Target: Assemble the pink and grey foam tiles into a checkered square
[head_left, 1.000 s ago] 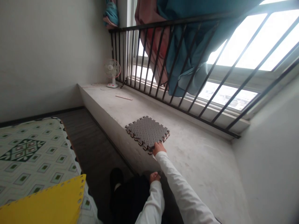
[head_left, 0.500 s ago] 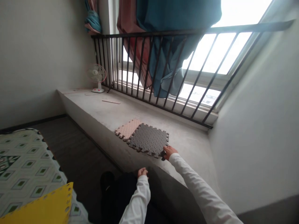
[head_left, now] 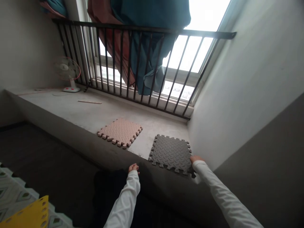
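A dark grey foam mat tile (head_left: 171, 153) with toothed edges lies on the pale window ledge (head_left: 140, 148), some of its front teeth at the ledge's edge. My right hand (head_left: 196, 159) grips its right edge; the fingertips are partly hidden. To the left, a pink foam mat tile (head_left: 121, 130) with the same raised pattern lies flat, apart from the grey one. My left hand (head_left: 133, 168) hangs in front of the ledge, below the gap between the tiles. Its fingers are curled in, with nothing visible in them.
A small fan (head_left: 68, 71) stands at the ledge's far left, near a thin stick (head_left: 89, 102). A black railing (head_left: 133, 30) runs before the window and curtain (head_left: 152, 15). The right wall (head_left: 225, 120) borders the ledge. Lower left are a patterned mat (head_left: 21, 198) and a yellow sheet (head_left: 28, 213).
The grey tile has slid right along the ledge with my right hand, off the pink tile that it partly covered. My view has turned right. My left hand stays curled.
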{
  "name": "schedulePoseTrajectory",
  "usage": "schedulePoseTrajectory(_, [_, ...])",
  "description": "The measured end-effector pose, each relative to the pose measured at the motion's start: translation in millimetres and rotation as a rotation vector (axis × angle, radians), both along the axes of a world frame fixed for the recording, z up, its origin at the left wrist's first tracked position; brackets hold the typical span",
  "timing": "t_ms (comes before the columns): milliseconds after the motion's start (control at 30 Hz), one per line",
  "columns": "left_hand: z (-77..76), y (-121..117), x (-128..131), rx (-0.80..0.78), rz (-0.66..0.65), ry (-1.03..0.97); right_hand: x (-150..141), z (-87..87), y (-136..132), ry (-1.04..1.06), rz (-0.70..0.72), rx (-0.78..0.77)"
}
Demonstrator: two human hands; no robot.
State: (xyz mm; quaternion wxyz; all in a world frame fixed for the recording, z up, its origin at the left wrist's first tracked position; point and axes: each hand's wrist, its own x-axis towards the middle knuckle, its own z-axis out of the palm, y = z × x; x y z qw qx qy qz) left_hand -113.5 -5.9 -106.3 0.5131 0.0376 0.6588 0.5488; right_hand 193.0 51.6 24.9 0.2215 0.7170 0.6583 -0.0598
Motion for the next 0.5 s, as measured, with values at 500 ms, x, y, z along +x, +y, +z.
schedulePoseTrajectory(500, [-5.8,-3,-4,0.009,0.015,0.013,-66,-72.4,-40,0.167,0.158,-0.003])
